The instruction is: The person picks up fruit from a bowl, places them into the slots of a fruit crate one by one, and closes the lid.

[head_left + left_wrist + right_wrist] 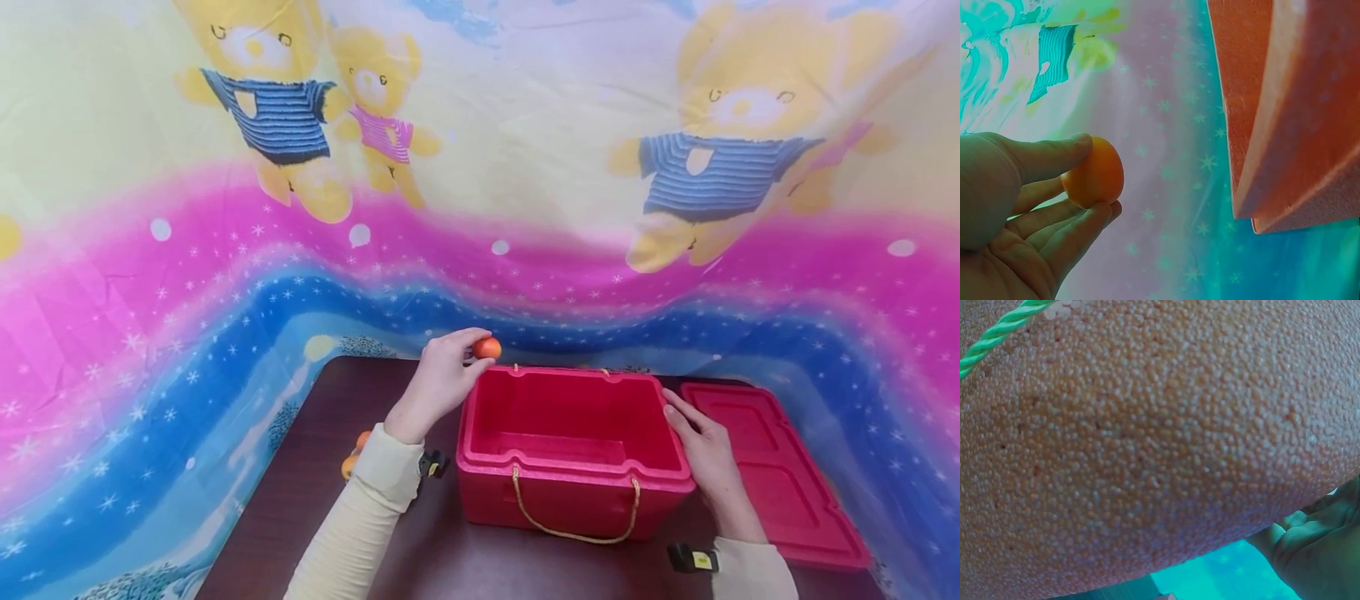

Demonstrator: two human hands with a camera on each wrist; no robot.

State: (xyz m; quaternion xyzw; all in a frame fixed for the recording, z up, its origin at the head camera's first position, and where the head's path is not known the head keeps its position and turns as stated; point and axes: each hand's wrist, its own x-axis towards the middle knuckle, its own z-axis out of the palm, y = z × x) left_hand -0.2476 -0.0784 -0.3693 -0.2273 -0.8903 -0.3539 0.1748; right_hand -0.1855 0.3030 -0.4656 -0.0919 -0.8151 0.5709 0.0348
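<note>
Orange ball sits pinched in the left hand at frame centre, above the box; right hand rests flat against its side.

Orange things on the bench sit half hidden behind the left sleeve; the lid is partly covered by the right hand.

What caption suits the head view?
Left hand holds a small orange ball beside an open red foam box; right hand rests on its side.
</note>
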